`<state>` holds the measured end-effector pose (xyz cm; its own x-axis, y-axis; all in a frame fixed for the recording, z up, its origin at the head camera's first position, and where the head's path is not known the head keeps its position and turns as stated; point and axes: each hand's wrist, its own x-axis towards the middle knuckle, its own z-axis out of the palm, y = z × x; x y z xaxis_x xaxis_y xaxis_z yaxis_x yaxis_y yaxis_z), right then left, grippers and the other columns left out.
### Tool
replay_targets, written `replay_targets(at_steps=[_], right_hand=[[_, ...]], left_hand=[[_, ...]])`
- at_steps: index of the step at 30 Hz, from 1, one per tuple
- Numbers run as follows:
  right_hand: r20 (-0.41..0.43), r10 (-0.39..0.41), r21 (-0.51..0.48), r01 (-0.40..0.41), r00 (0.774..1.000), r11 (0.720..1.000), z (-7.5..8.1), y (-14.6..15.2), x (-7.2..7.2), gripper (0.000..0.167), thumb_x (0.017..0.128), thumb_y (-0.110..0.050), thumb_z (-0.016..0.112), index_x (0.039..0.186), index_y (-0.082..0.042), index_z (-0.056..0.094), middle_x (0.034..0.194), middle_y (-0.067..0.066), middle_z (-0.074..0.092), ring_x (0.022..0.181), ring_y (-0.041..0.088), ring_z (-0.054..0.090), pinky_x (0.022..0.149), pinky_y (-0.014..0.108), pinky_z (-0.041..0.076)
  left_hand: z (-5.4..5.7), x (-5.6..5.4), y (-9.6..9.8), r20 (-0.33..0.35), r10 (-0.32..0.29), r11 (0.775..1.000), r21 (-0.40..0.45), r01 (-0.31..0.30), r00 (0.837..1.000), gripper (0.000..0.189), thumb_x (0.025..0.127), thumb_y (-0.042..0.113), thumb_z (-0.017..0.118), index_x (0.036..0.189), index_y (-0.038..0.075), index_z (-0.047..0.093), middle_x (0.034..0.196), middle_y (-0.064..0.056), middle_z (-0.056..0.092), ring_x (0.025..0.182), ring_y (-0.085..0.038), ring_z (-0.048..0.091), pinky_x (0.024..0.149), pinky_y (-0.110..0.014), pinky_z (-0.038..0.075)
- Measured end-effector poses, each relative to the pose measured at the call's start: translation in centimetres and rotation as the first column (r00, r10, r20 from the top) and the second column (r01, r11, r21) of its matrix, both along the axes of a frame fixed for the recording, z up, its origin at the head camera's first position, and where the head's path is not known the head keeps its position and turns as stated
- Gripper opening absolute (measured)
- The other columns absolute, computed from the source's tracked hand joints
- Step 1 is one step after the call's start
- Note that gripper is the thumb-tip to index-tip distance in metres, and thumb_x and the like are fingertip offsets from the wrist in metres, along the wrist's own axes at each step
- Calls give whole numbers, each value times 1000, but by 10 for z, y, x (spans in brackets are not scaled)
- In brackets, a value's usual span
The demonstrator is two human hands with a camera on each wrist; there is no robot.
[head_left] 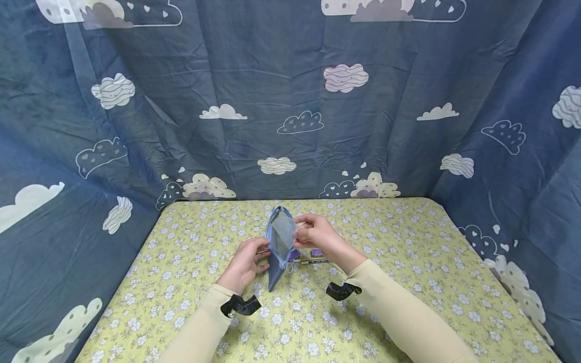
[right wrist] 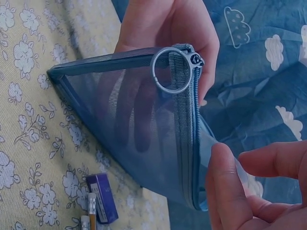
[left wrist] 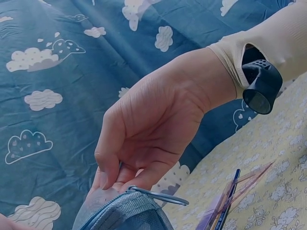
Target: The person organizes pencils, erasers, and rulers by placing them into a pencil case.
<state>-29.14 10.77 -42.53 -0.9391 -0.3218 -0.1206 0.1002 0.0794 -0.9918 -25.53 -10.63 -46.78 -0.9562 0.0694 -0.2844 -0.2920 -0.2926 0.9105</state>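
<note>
A blue mesh zipper pouch (head_left: pixel 275 267) stands on edge over the table with its top gaping. My left hand (head_left: pixel 245 264) holds its left side; in the right wrist view, left fingers (right wrist: pixel 143 112) show through the mesh. At the mouth, my right hand (head_left: pixel 317 234) pinches a clear plastic sheet-like piece (head_left: pixel 283 229) between thumb and fingers. Its edge looks rounded in the left wrist view, and its lower part is hidden in the pouch. A ring zipper pull (right wrist: pixel 154 76) hangs at one end of the zipper.
Beside the pouch on the flowered tablecloth (head_left: pixel 181 287) lie a small purple box (right wrist: pixel 102 198) and pencils (head_left: pixel 313 261). A pinkish see-through triangle (left wrist: pixel 261 173) shows there in the left wrist view. Blue cloud-print curtains (head_left: pixel 272 75) enclose the table's back and sides.
</note>
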Motion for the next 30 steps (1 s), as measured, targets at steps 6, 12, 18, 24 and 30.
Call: replay_targets(at_steps=[6, 12, 18, 24, 30], right_hand=[[13, -2, -28, 3, 1000, 1000, 0, -1, 0, 48, 90, 6, 60, 137, 3, 52, 88, 12, 59, 77, 20, 63, 83, 40, 58], [17, -14, -34, 14, 1000, 999, 1, -4, 0, 46, 91, 8, 59, 137, 6, 52, 103, 23, 62, 82, 23, 68, 82, 38, 58], [15, -34, -31, 35, 999, 999, 1, -4, -1, 43, 91, 8, 59, 133, 2, 57, 104, 23, 61, 93, 35, 70, 84, 40, 57], [-20, -13, -19, 12, 1000, 1000, 4, -1, 2, 41, 91, 6, 59, 131, 1, 58, 102, 22, 64, 101, 45, 65, 87, 44, 56], [-59, 1, 14, -1, 998, 1000, 11, 5, 2, 42, 93, 3, 57, 135, 4, 55, 102, 18, 64, 106, 45, 63, 88, 45, 55]], left_hand=[[-1, -1, 2, 6, -3, 1000, 14, 3, 1000, 10, 95, 18, 65, 87, 12, 63, 94, -6, 59, 103, -31, 53, 95, -56, 39], [0, -2, 3, 24, 5, 1000, 11, -5, 1000, 10, 94, 16, 65, 84, 13, 62, 92, -6, 59, 98, -28, 54, 94, -54, 40], [0, -3, 3, 34, 1, 1000, 16, -2, 999, 10, 93, 16, 66, 83, 13, 62, 93, -6, 59, 101, -30, 54, 93, -52, 40], [-1, -2, 2, 32, -2, 1000, 20, 2, 999, 10, 93, 17, 65, 86, 13, 62, 94, -7, 59, 103, -31, 53, 95, -53, 39], [-1, -2, 1, 26, 20, 1000, 23, -20, 999, 7, 93, 14, 64, 87, 11, 63, 94, -8, 61, 97, -28, 55, 93, -52, 40]])
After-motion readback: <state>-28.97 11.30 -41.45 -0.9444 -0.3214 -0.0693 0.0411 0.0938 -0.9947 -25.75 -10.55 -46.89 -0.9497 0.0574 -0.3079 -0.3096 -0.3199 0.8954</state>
